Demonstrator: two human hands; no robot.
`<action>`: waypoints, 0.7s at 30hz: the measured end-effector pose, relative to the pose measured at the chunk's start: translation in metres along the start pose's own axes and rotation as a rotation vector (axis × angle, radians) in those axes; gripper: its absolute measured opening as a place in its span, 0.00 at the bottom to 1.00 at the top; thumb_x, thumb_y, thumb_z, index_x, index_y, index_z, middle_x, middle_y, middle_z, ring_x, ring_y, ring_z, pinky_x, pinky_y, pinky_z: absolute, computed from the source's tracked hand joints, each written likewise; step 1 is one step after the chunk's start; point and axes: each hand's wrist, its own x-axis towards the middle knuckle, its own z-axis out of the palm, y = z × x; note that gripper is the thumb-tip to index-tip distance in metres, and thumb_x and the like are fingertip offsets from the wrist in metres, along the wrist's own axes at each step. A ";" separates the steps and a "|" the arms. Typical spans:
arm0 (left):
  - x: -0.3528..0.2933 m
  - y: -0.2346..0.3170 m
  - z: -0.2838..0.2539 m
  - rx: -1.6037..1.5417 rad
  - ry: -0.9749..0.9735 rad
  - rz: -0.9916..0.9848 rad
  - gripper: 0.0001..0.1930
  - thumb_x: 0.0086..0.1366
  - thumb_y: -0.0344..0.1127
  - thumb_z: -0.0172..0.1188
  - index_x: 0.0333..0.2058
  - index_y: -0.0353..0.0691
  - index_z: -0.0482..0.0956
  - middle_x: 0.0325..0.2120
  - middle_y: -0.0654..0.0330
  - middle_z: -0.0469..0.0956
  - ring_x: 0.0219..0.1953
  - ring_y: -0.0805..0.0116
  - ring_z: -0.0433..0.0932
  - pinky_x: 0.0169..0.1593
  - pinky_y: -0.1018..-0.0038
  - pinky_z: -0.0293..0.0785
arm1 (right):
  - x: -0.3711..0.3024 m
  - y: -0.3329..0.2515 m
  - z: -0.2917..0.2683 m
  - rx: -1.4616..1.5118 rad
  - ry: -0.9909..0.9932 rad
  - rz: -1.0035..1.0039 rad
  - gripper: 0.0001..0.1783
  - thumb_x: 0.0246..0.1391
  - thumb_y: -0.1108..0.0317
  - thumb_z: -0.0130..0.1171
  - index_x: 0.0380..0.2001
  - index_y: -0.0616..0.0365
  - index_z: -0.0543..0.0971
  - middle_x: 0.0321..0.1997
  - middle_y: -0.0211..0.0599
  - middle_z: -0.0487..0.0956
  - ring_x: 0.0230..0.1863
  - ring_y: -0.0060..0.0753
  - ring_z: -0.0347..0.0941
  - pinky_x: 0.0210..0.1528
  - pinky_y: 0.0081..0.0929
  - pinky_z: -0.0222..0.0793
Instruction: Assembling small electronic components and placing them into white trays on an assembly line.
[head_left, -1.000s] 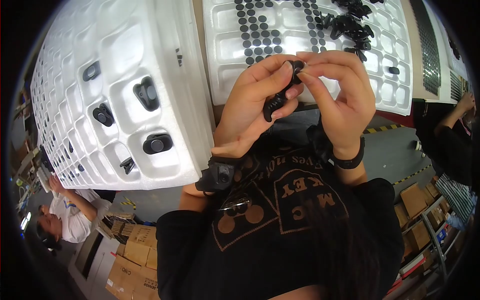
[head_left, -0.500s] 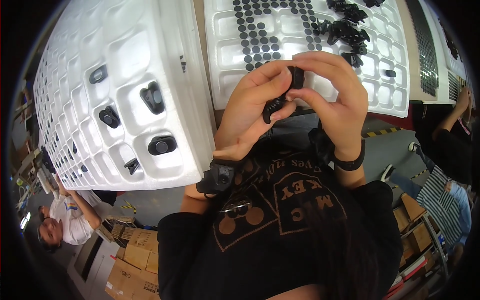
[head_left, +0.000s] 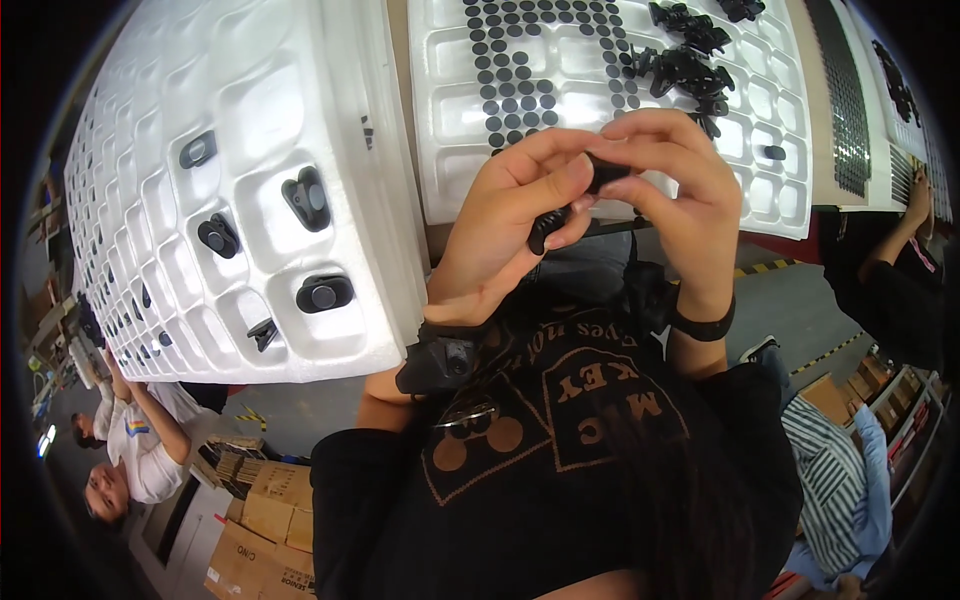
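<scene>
In front of my chest both hands grip a small black plastic clip point(head_left: 606, 174), its ribbed, curved end point(head_left: 546, 232) showing below my left fingers. My left hand point(head_left: 505, 210) is closed around its lower part, thumb pressed along it. The fingertips and thumb of my right hand point(head_left: 690, 185) pinch its upper end from the other side. Fingers hide much of the clip. Just beyond my hands lies a white tray point(head_left: 447, 205) bearing rows of black round discs point(head_left: 510, 87) and a pile of black clips point(head_left: 685, 72).
At left stands a stack of white moulded trays point(head_left: 375, 290); the top one holds several black clips point(head_left: 323, 293). Cardboard boxes point(head_left: 265, 540) sit at lower left. A person in white point(head_left: 150, 440) is at left; others in stripes point(head_left: 820, 490) and black point(head_left: 885, 290) are at right.
The clip has turned in my fingers: its upper end, upright before, now tilts toward my right hand. My hands have sunk slightly. At right the person in stripes has moved lower in view.
</scene>
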 end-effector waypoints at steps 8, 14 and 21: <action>-0.003 -0.002 0.005 0.147 0.066 0.048 0.12 0.63 0.37 0.44 0.37 0.33 0.66 0.29 0.58 0.67 0.24 0.77 0.60 0.17 0.87 0.54 | 0.004 0.005 -0.008 -0.621 0.485 -0.126 0.09 0.40 0.78 0.55 0.30 0.60 0.77 0.33 0.32 0.73 0.31 0.22 0.67 0.30 0.16 0.60; -0.001 -0.001 0.002 0.078 0.048 0.027 0.08 0.61 0.32 0.43 0.35 0.32 0.65 0.30 0.57 0.66 0.25 0.76 0.61 0.18 0.86 0.55 | 0.001 0.015 0.002 -0.485 0.274 0.126 0.05 0.39 0.75 0.57 0.25 0.61 0.76 0.26 0.29 0.72 0.26 0.21 0.65 0.27 0.15 0.59; 0.003 -0.003 -0.002 0.100 0.014 0.041 0.09 0.58 0.29 0.44 0.37 0.31 0.65 0.31 0.56 0.67 0.25 0.75 0.62 0.18 0.86 0.56 | 0.009 0.015 -0.003 -0.525 0.214 0.229 0.05 0.39 0.74 0.58 0.24 0.62 0.75 0.23 0.30 0.70 0.23 0.20 0.63 0.27 0.15 0.59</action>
